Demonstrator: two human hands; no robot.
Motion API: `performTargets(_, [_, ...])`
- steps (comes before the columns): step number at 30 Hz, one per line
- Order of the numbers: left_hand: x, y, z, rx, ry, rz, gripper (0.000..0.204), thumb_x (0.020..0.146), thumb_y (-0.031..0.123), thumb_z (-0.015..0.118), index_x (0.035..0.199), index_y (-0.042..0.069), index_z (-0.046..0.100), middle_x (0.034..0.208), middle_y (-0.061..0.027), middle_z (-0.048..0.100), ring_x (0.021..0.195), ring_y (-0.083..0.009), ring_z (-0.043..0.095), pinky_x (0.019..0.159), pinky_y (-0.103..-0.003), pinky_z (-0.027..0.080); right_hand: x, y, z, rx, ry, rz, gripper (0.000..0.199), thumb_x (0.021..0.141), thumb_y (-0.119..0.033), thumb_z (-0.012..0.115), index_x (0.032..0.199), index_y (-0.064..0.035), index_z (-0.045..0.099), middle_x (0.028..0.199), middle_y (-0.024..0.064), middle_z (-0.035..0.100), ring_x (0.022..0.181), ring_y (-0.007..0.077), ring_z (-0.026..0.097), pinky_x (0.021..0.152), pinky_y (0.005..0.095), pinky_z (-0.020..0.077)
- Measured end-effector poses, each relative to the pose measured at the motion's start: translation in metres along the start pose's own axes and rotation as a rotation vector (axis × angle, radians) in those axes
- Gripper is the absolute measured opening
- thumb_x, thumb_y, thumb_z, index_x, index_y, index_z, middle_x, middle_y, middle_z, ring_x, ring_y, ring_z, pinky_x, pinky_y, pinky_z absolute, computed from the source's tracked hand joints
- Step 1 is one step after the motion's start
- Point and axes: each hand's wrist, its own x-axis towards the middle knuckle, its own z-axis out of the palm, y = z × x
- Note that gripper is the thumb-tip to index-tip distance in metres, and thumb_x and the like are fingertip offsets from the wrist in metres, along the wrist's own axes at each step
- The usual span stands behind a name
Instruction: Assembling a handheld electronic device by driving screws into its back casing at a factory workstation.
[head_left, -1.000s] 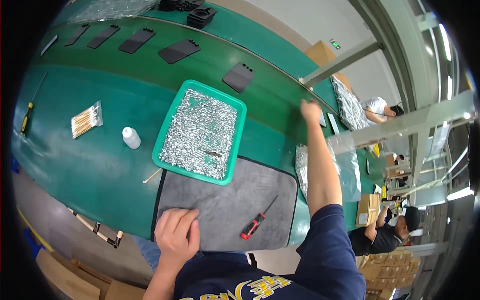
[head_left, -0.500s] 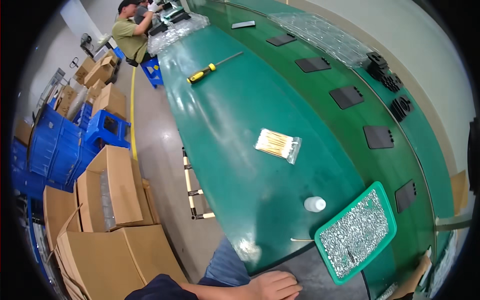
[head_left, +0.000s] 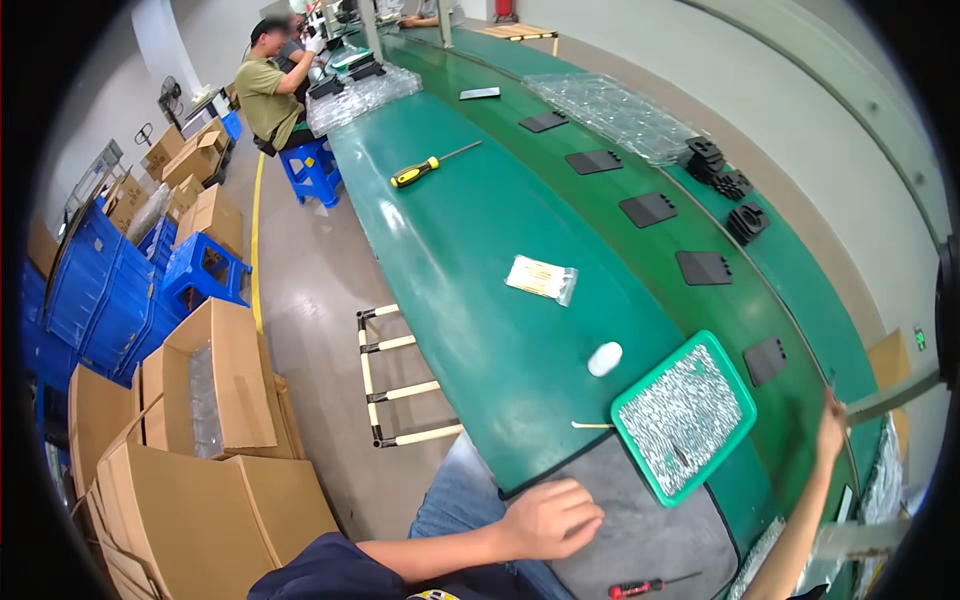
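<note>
My left hand (head_left: pixel 553 518) rests at the near edge of a grey mat (head_left: pixel 640 500), fingers curled in, with nothing visible in them. My right hand (head_left: pixel 832 425) reaches out over the far edge of the green belt, beside a metal post. Its fingers are small and partly turned away, so I cannot make out whether they hold anything. Nearest to it on the belt lies a flat black plate (head_left: pixel 766 361) with small tabs along one side. Between the hands sits a green tray (head_left: pixel 628 455) full of small silvery metal pieces. A red-handled screwdriver (head_left: pixel 640 587) lies on the mat.
A white bottle (head_left: pixel 604 359), a bag of cotton swabs (head_left: pixel 541 280) and a yellow-black screwdriver (head_left: pixel 416 172) lie on the green table. Further black plates (head_left: pixel 648 209) line the belt. Beyond are clear plastic trays (head_left: pixel 610 115). Cardboard boxes (head_left: pixel 180 510) stand left; a person (head_left: pixel 270 95) sits far left.
My right hand has moved up and forward, away from a pale flat strip beside the belt. My left fingers have curled in. The view has shifted, bringing the red-handled screwdriver into sight.
</note>
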Motion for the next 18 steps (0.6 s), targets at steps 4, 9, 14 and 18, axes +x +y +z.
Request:
performTargets(4, [0.005, -0.002, -0.012, -0.49, -0.193, -0.345, 0.018, 0.095, 0.016, 0.063, 0.102, 0.002, 0.073, 0.094, -0.008, 0.069, 0.074, -0.0187, 0.061, 0.069, -0.03, 0.05, -0.044, -0.001, -0.002, 0.081, 0.006, -0.09, 0.043, 0.088, -0.024, 0.073, 0.121, -0.0003, 0.061, 0.103, 0.0091, 0.067, 0.092, 0.0179, 0.061, 0.081, 0.0306, 0.0504])
performTargets(9, [-0.005, -0.014, -0.023, -1.453, -0.231, -0.772, 0.042, 0.102, 0.035, 0.05, 0.118, 0.0, 0.066, 0.107, -0.0116, 0.07, 0.093, -0.0222, 0.067, 0.079, -0.033, 0.053, -0.164, -0.129, 0.028, -0.082, -0.504, -0.885, 0.066, 0.063, -0.024, 0.087, 0.121, -0.0051, 0.062, 0.109, 0.0097, 0.067, 0.092, 0.0278, 0.065, 0.082, 0.0373, 0.0516])
performTargets(14, [-0.015, -0.004, -0.015, -2.069, -0.279, -0.994, 0.053, 0.103, 0.043, 0.044, 0.131, 0.0, 0.057, 0.12, -0.0162, 0.067, 0.104, -0.0278, 0.068, 0.087, -0.037, 0.055, -0.216, -0.131, 0.052, -0.112, -0.665, -1.105, 0.065, 0.069, -0.04, 0.084, 0.122, -0.0088, 0.064, 0.117, 0.0086, 0.064, 0.1, 0.0268, 0.063, 0.086, 0.0368, 0.0493])
performTargets(18, [-0.028, -0.008, -0.005, -2.289, -0.205, -0.972, 0.057, 0.101, 0.046, 0.046, 0.139, 0.003, 0.05, 0.129, -0.0173, 0.063, 0.109, -0.0305, 0.067, 0.093, -0.039, 0.055, -0.223, -0.116, 0.072, -0.079, -0.68, -1.115, 0.062, 0.072, -0.039, 0.082, 0.124, -0.0095, 0.063, 0.119, 0.0083, 0.062, 0.103, 0.0264, 0.062, 0.087, 0.0375, 0.049])
